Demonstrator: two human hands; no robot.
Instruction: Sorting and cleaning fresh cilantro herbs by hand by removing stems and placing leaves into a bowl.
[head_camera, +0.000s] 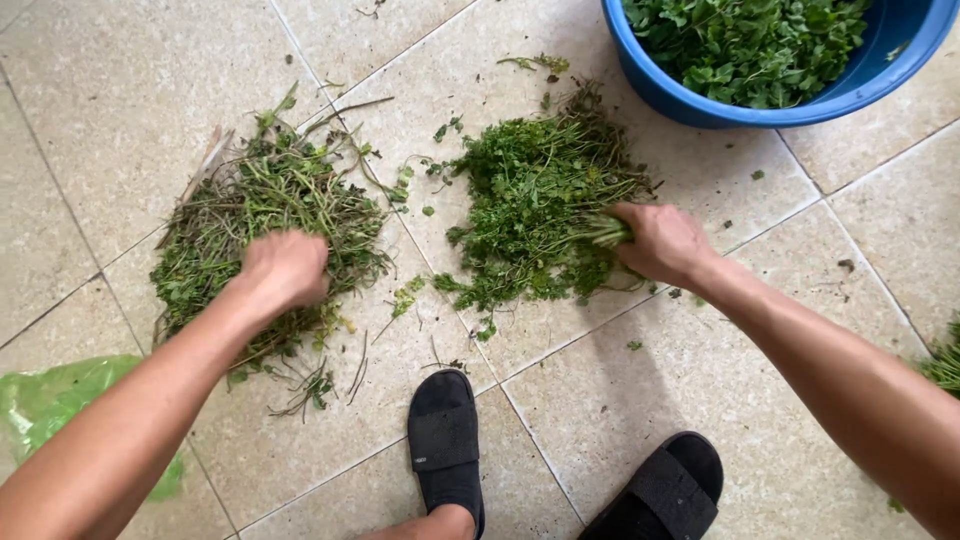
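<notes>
The leafy green herb bunch (535, 205) lies on the tiled floor (700, 390) near the middle of the view, just below and left of a blue basin (700, 105) already filled with picked greens (750, 40). It looks light, soft and springy, a loose tangle of thin stems and small leaves that would bruise or shed if squeezed hard; the surest hold seems to be at the gathered stem ends on its right side, where the stalks run together. That is where the right hand (665, 243) sits, fingers curled closed around the stem ends of the bunch. The left hand (283, 270) rests on a second heap, a pile of stalky trimmings (255, 225) with more bare stems and roots than leaf, well apart to the left; its fingers are bent down into the pile, but whether they grip any stems or only press on them cannot be told. Stray sprigs (410, 295) and leaf bits lie scattered between the two heaps. A green plastic bag (50, 395) shows at the lower left edge, and two feet in black sandals (445, 445) stand at the bottom of the view
</notes>
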